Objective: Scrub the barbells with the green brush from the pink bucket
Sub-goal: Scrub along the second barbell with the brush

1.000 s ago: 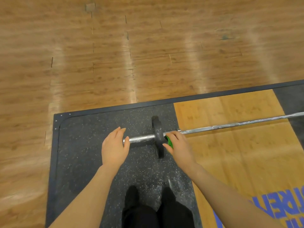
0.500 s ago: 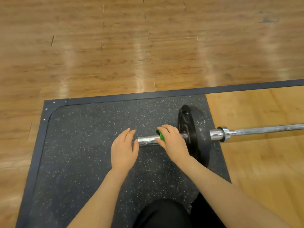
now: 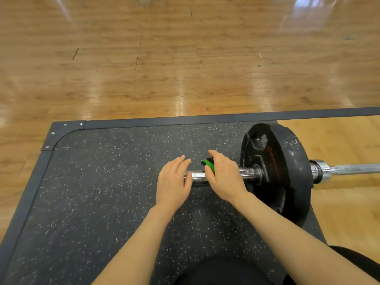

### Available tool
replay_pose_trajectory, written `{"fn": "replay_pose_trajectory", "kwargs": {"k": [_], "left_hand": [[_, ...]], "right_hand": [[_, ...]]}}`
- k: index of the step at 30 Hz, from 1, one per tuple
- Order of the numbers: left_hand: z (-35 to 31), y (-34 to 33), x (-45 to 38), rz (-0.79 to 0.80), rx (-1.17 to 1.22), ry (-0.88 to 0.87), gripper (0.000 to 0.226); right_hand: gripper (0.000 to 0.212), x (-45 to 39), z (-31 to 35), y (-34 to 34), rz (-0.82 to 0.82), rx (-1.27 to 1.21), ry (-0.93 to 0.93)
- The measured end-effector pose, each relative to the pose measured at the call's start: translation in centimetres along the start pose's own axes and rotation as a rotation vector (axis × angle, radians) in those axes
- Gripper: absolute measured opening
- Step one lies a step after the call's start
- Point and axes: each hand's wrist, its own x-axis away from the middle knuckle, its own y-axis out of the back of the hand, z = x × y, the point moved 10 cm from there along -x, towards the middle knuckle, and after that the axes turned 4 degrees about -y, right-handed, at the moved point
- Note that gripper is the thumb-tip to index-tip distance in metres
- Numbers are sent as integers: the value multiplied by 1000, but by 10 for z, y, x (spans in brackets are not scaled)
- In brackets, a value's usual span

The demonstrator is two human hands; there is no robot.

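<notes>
A chrome barbell lies across the black speckled mat, its sleeve (image 3: 247, 173) pointing left and its thin shaft (image 3: 357, 168) running off to the right. One black weight plate (image 3: 287, 173) sits on the sleeve. My right hand (image 3: 224, 177) grips a green brush (image 3: 208, 165) and holds it down on top of the sleeve, left of the plate. Only a small green and black part of the brush shows past my fingers. My left hand (image 3: 173, 182) rests with straight fingers against the sleeve's end. No pink bucket is in view.
The rubber mat (image 3: 102, 192) has a dark metal border (image 3: 205, 119) with a screwed corner plate at the upper left. Glossy wooden floor (image 3: 164, 58) lies beyond it, and a lighter wooden platform (image 3: 339, 140) under the shaft at right. My dark-clothed knees (image 3: 226, 270) are at the bottom.
The view has closed in on the barbell's end. My right hand with the brush stays on the sleeve left of the plate, shifted slightly along it; my left hand stays at the sleeve's end.
</notes>
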Motion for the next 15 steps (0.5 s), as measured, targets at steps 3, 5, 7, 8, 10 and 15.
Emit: {"fn": "replay_pose_trajectory", "kwargs": {"k": [3,5,7,8,10,15], "left_hand": [[-3,-3,1,-6,-15,-26,43],[-7,-3,0,-14,-8,-49,46],[-14,-1,-3,-36,14,-73,47],[-18,1,-4,-46,26,-90,47],[-29,2,-8,-55,44,-133,46],[-51,-7,-12,-25,70,-234,43]], "right_hand": [[43,7,-7,4,53,-74,-17],[45,9,-12,5,81,-101,-17],[52,11,-16,6,96,-125,-15],[56,13,-17,7,99,-129,-18],[60,15,-19,9,104,-123,-23],[58,19,-18,19,139,-37,30]]}}
